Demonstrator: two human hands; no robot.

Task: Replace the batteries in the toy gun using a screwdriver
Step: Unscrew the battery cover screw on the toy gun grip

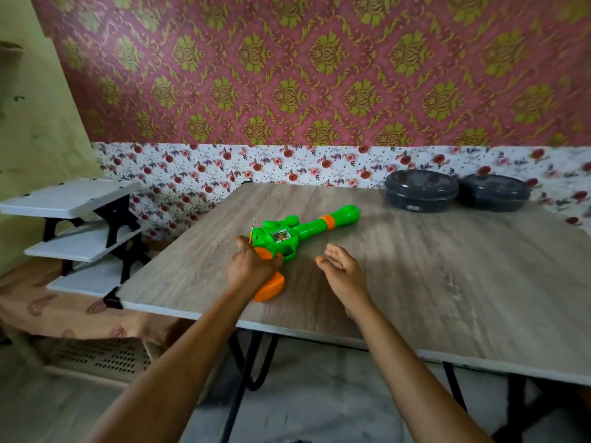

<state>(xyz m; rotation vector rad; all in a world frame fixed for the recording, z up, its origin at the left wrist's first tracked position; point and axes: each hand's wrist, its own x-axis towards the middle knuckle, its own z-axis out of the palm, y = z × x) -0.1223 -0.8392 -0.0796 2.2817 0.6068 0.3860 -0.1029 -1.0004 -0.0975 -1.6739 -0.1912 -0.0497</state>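
Note:
A green toy gun [307,230] with an orange grip and an orange band on its barrel lies flat on the wooden table [447,282], its barrel pointing to the far right. My left hand [252,266] rests over the gun's grip, closed around a thin screwdriver [252,228]. The metal shaft sticks up beside the rear of the gun, and a bit of yellow handle shows at my fingers. My right hand [342,270] hovers open just right of the trigger, palm turned left and fingers apart, holding nothing. No batteries are visible.
Two dark round lidded containers [420,190] [494,191] stand at the table's far edge by the floral wall. A white rack of shelves with black brackets [80,225] stands close to the table's left corner. The table's near edge runs under my forearms.

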